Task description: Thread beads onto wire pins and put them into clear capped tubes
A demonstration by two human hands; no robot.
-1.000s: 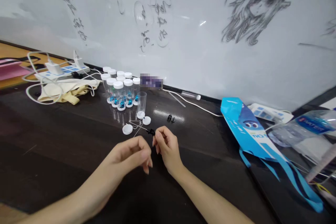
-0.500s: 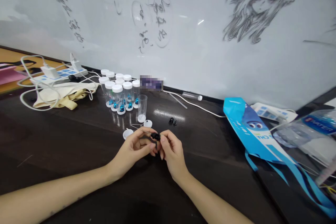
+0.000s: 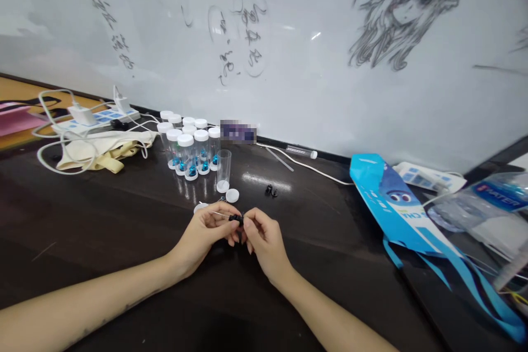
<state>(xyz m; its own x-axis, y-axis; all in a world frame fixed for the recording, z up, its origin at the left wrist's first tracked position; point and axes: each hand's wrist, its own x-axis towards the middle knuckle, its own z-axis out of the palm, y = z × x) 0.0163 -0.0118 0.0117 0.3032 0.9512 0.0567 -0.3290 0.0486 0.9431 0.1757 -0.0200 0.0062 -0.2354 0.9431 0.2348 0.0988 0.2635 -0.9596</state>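
Note:
Between my fingertips is a small black part [image 3: 235, 220] with a thin light rod sticking out to the left. My left hand [image 3: 205, 235] pinches it from the left, and my right hand [image 3: 265, 237] pinches its right end. Just beyond the hands lie a white cap [image 3: 232, 195] and a second white cap [image 3: 201, 207], partly covered by my left fingers. An uncapped clear tube [image 3: 223, 169] stands upright behind them. To the right, more small black pieces [image 3: 271, 191] lie on the dark table [image 3: 330, 264].
Several white-capped clear tubes [image 3: 185, 154] with blue contents stand back left. Beside them are a cream cloth bag [image 3: 99, 148] and a power strip [image 3: 103, 115] with cables. A capped tube [image 3: 301, 152] lies by the whiteboard [image 3: 305, 77]. At right are a blue bag [image 3: 396, 203] and a water bottle [image 3: 499, 198].
Both hands have shifted slightly left and a little lower with the black part. My left fingers now cover more of the left white cap.

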